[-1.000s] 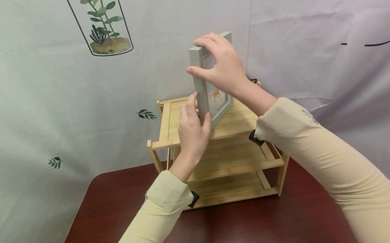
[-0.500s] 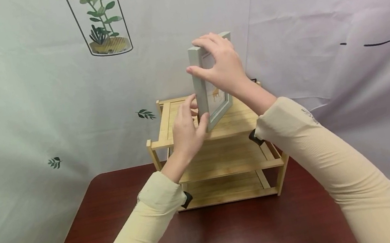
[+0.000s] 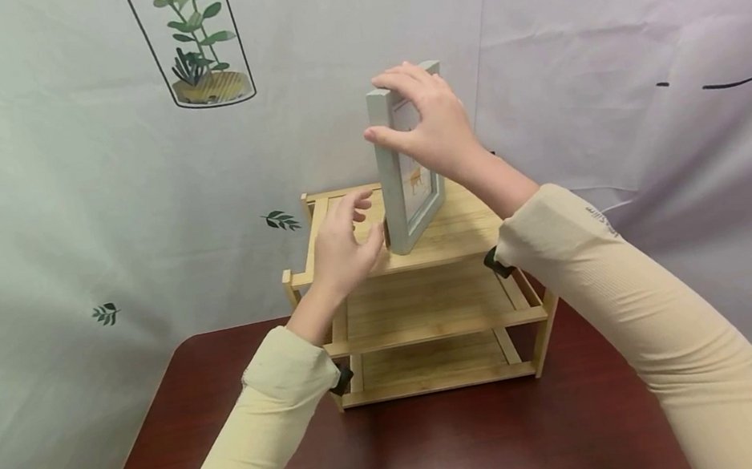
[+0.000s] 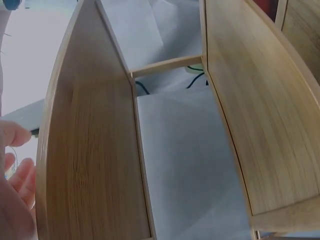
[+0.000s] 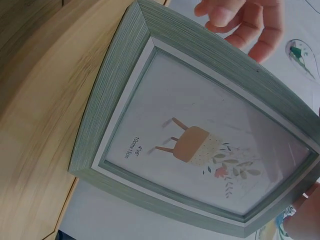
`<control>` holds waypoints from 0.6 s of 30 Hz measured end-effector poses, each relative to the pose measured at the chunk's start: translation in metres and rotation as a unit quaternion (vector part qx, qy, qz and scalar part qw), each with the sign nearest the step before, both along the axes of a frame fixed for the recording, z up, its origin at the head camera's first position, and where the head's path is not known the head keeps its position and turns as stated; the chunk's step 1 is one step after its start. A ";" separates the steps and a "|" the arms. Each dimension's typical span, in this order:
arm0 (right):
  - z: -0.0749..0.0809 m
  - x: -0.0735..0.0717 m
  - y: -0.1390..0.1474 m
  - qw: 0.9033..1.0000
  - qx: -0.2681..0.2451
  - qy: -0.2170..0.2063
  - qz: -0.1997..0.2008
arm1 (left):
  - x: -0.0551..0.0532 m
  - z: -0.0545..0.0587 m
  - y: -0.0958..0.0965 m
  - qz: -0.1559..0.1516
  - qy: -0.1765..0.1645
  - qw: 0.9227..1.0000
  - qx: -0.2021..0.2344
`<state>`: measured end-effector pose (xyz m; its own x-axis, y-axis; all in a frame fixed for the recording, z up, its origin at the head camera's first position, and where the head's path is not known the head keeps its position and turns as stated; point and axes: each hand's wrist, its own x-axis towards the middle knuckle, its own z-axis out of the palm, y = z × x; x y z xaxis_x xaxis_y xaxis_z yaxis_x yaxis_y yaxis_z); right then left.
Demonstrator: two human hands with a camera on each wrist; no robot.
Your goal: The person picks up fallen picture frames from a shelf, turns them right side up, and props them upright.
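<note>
A grey-green picture frame (image 3: pixel 390 171) stands upright on the top shelf of a wooden rack (image 3: pixel 437 331), turned at an angle. My right hand (image 3: pixel 434 122) holds it near the upper edge, fingers over the top and thumb on the near side. Just left of the frame, my left hand (image 3: pixel 343 249) hovers over the shelf with loosely bent fingers, apart from it. In the right wrist view the frame (image 5: pixel 107 95) shows a print of a stool-like pot with flowers, and the left hand (image 5: pixel 245 22) appears beyond it. The left wrist view catches the left hand (image 4: pixel 19 182) beside the upper shelf.
The three-tier rack stands on a dark red table (image 3: pixel 425 462), close to a pale wall cloth (image 3: pixel 311 41) printed with plants. The rack's corner post (image 3: pixel 289 280) sticks up at the front left of the top shelf.
My left hand has let go of the frame's lower side edge and drawn away to the left and slightly down. The right hand keeps its hold; the frame has barely shifted.
</note>
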<state>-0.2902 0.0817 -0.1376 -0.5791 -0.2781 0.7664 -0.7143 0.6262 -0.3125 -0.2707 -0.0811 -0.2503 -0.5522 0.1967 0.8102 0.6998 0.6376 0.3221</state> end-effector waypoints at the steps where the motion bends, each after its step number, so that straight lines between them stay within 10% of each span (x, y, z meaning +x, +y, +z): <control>1: 0.000 0.000 0.000 1.000 0.000 -0.001 0.000 | 0.000 0.000 -0.001 -0.002 -0.006 1.000 -0.008; 18: 0.002 0.001 -0.002 0.999 0.011 -0.029 -0.017 | -0.012 0.007 -0.005 0.036 -0.129 0.990 -0.043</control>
